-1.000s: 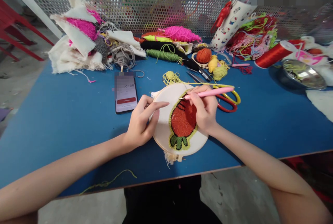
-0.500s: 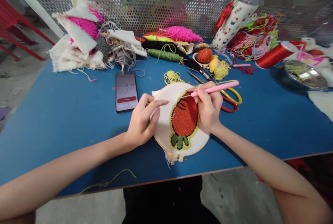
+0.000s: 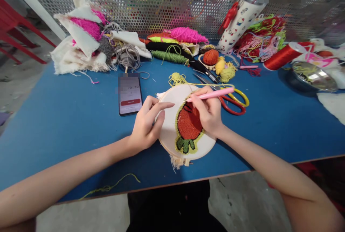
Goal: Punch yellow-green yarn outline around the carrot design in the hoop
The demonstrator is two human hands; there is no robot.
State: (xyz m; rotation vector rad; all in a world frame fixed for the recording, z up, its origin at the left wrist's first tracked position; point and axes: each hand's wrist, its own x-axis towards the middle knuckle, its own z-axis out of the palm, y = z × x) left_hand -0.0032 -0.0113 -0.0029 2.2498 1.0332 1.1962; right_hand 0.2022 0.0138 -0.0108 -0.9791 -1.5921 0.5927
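A round embroidery hoop [image 3: 168, 143] stretched with white cloth [image 3: 169, 117] lies at the table's front. Worked on the cloth is an orange-red carrot shape [image 3: 188, 122] with green leaves, black lines and a yellow-green border. My left hand [image 3: 148, 124] grips the hoop's left rim, its index finger reaching over the cloth and other fingers partly hidden beneath. My right hand [image 3: 209, 113] is closed around a pink punch needle [image 3: 212, 93], its metal tip at the carrot's upper left edge. Yellow-green yarn [image 3: 178, 79] runs from a small heap towards the needle's back end.
Scissors [image 3: 234, 103] with red and yellow handles lie right of the hoop. A phone [image 3: 130, 95] lies to the left. Behind are yarn bundles [image 3: 172, 56], a white tumbler [image 3: 239, 23], a red thread spool [image 3: 283, 56] and a metal bowl [image 3: 314, 77]. A perforated metal panel [image 3: 161, 2] stands behind.
My right hand has shifted left with the punch needle, its tip now down at the carrot's edge. The left hand keeps its place on the hoop.
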